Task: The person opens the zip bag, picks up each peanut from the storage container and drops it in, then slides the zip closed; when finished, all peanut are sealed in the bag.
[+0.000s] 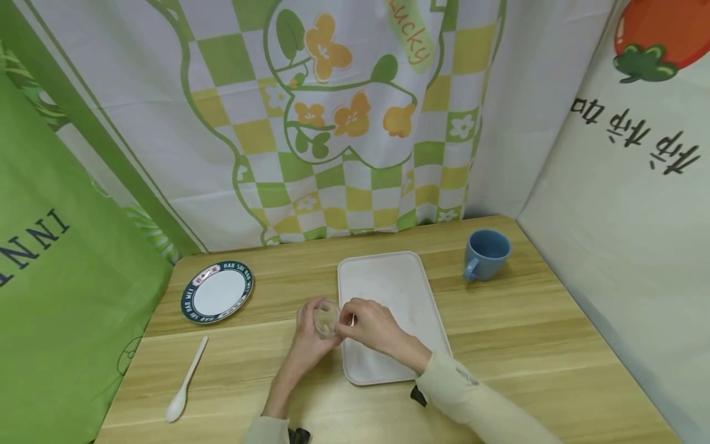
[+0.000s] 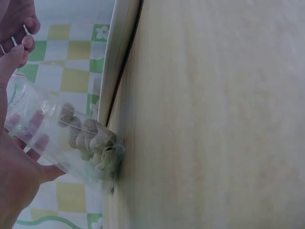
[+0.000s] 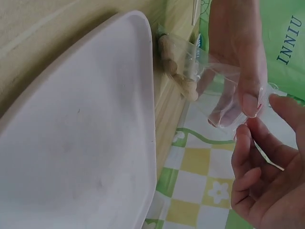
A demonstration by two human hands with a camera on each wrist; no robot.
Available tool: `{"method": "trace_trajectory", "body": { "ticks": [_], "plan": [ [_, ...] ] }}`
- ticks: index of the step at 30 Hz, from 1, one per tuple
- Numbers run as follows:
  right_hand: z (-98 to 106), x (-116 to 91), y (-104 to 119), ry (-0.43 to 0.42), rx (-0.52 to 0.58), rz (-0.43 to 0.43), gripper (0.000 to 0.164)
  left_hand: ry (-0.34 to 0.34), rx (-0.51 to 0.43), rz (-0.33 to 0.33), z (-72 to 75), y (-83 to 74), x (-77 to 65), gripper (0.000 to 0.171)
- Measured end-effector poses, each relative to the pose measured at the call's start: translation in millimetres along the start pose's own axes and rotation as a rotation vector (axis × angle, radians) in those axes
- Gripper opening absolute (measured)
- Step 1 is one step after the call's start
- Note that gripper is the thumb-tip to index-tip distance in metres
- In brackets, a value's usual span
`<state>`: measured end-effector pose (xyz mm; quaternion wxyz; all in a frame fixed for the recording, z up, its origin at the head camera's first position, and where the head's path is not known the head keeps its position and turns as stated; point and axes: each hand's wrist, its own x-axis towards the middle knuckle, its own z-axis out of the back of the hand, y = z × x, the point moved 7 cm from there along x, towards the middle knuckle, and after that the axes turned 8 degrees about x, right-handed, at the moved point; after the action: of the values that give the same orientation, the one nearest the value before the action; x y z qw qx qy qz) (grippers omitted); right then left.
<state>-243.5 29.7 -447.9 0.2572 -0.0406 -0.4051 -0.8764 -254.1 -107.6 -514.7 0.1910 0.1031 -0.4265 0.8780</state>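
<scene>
A clear plastic bag (image 2: 47, 114) with a thin red line along its mouth hangs upright, slightly tilted. At its bottom lie several peanuts (image 2: 88, 136), apparently in their shells. My left hand (image 1: 310, 339) grips the bag from its left side, the thumb up near the mouth. Beside it, the fingers of my right hand (image 1: 368, 324) curl and pinch at the red-lined mouth, close to the left thumb; the exact contact is partly hidden. In the head view both hands are over the left edge of a white tray (image 1: 388, 277), and the bag's lower end is beside it.
On the left of the wooden table (image 1: 532, 345) are a plate (image 1: 219, 293) with a dark patterned rim and a white spoon (image 1: 188, 379). A blue mug (image 1: 485, 256) stands at the back right. Curtains (image 1: 355, 197) border the back and sides.
</scene>
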Motion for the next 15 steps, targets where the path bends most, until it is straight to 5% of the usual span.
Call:
{"method": "trace_trajectory", "body": {
  "ticks": [8,15],
  "plan": [
    [-10,-2,4,0.041,0.013,0.044,0.011,-0.031,0.005,0.023,9.3,2.2,-1.7,0.098],
    [0,-1,4,-0.019,0.01,0.054,0.004,-0.008,-0.156,0.17,24.1,7.0,-9.2,0.091]
  ]
}}
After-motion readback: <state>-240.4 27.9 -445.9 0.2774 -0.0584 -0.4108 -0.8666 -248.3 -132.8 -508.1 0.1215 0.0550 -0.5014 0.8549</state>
